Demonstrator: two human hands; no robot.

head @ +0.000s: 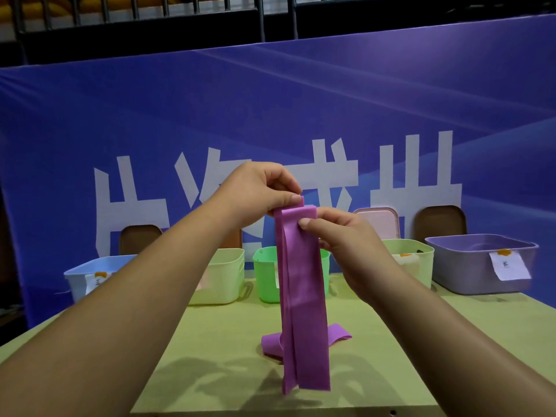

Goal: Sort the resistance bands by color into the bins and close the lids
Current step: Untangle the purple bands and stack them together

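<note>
- Taking the table as a dial with the person at 6 o'clock, a pale blue plastic bin (pixel 90 275) sits at about 10 o'clock. It is open, with a paper tag on its front. A brown rounded lid (pixel 140 239) leans on the blue banner behind it, probably parked there so the bin mouth stays free.
- A pale yellow-green bin (pixel 222 275) and a bright green bin (pixel 264 275) follow toward 12 o'clock, partly hidden by the arms.
- The left hand (pixel 255 191) pinches the top fold of the long purple rubber resistance band (pixel 304 296) between thumb and fingertips, raised above the table's centre.
- The band hangs straight down in several layers, so gravity seems to line them up for folding. Its lower end shows low against the yellow-green tabletop (pixel 451 341), and more purple strip lies on the table behind it. I cannot tell whether that is the same band.
- The right hand (pixel 346 236) grips the band's top edge just beside the left, thumb in front and fingers behind, likely steadying the stack.
- At 1 o'clock stands a light green bin (pixel 421 254), with a pink lid (pixel 382 221) behind it.
- At 2 o'clock is the lavender bin (pixel 475 266) with its white paper label (pixel 510 266) — open, and by colour the likely destination.
</note>
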